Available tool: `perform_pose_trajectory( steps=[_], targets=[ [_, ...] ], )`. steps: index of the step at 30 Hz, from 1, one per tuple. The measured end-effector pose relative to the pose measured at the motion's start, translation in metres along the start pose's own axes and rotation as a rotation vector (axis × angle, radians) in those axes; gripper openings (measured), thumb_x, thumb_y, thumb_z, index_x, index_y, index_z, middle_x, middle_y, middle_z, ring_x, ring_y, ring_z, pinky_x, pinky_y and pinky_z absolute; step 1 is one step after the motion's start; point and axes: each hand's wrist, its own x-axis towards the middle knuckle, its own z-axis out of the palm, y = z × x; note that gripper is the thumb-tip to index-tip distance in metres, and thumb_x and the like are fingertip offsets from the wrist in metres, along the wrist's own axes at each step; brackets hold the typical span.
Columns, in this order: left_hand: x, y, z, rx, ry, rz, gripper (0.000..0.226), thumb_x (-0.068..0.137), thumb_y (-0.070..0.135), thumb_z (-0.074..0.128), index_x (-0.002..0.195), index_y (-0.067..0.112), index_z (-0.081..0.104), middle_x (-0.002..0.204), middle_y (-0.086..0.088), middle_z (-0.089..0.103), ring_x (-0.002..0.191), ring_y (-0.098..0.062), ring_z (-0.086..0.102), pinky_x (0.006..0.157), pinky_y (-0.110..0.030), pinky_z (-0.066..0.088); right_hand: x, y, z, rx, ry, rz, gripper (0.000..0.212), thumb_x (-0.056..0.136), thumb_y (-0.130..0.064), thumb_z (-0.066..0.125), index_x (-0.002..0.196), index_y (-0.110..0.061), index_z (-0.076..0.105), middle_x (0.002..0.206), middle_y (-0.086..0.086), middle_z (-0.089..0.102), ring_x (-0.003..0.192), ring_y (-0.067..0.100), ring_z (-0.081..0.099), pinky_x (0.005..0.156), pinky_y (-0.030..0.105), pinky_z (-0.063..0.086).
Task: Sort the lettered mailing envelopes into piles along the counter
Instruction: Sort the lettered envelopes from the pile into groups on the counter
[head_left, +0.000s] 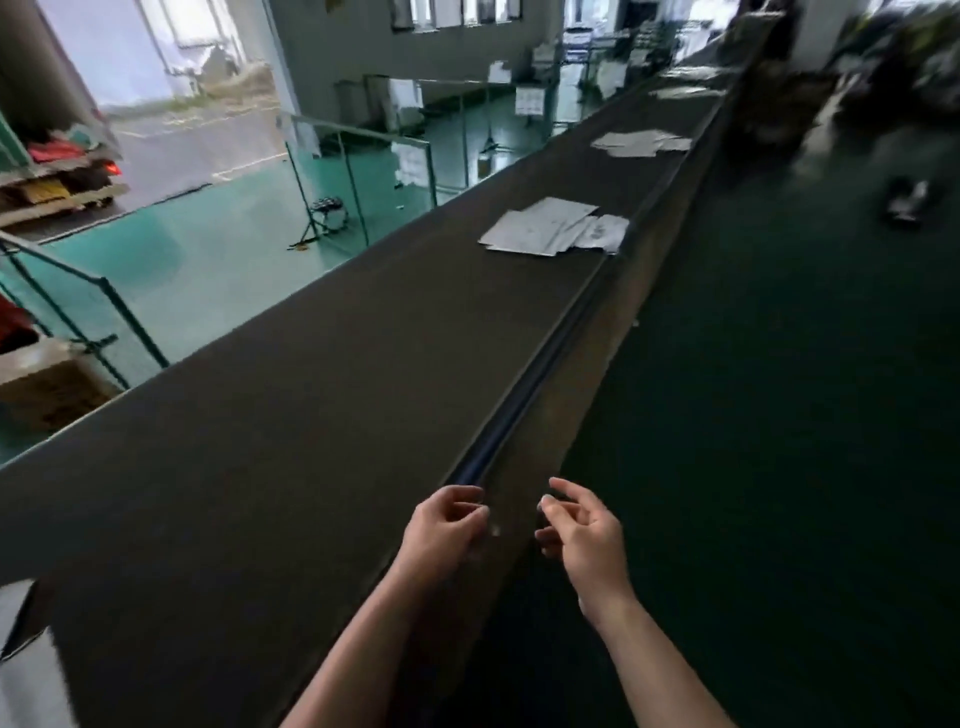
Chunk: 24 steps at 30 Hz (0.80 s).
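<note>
Both hands hover empty over the near end of the counter (291, 395): left hand (447, 525) loosely curled, right hand (582, 530) half spread, neither touching anything. The nearest envelope pile (553, 227) lies well up the counter, a second pile (641, 143) farther along. Those look thin, light and slippery, so I'd pinch one by an overhanging corner.

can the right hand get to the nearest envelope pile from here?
Probably not without stepping forward. The right hand hovers empty at the near end of the counter; the nearest pile lies well up it. Nothing blocks the way.
</note>
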Motion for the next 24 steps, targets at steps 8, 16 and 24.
perform_pose_trajectory(
  steps=[8,16,24],
  targets=[
    [0.095,0.097,0.145,0.055,-0.178,0.080,0.017,0.097,0.007,0.065,0.114,0.009,0.068,0.091,-0.006,0.068,0.055,0.004,0.062,0.051,-0.012,0.049,0.122,-0.035,-0.122,0.091,0.176,0.010,0.013,0.099,-0.020,0.067,0.109,-0.026,0.072,0.092,0.003,0.075,0.077,0.020,0.072,0.064,0.032,0.057],
    [0.297,0.180,0.219,0.041,-0.235,0.086,0.017,0.097,0.009,0.065,0.114,0.011,0.068,0.101,-0.010,0.072,0.071,-0.006,0.066,0.054,-0.011,0.049,0.333,-0.099,-0.168,-0.015,0.184,0.026,0.011,0.099,-0.019,0.067,0.109,-0.021,0.071,0.095,0.005,0.075,0.075,0.018,0.072,0.062,0.029,0.057],
    [0.484,0.301,0.316,0.048,-0.388,0.115,0.014,0.099,0.008,0.063,0.111,0.012,0.069,0.102,-0.011,0.074,0.078,-0.013,0.069,0.064,-0.019,0.056,0.511,-0.183,-0.233,-0.020,0.323,0.050,0.014,0.100,-0.020,0.065,0.112,-0.024,0.070,0.099,0.004,0.074,0.083,0.021,0.075,0.066,0.030,0.059]
  ],
)
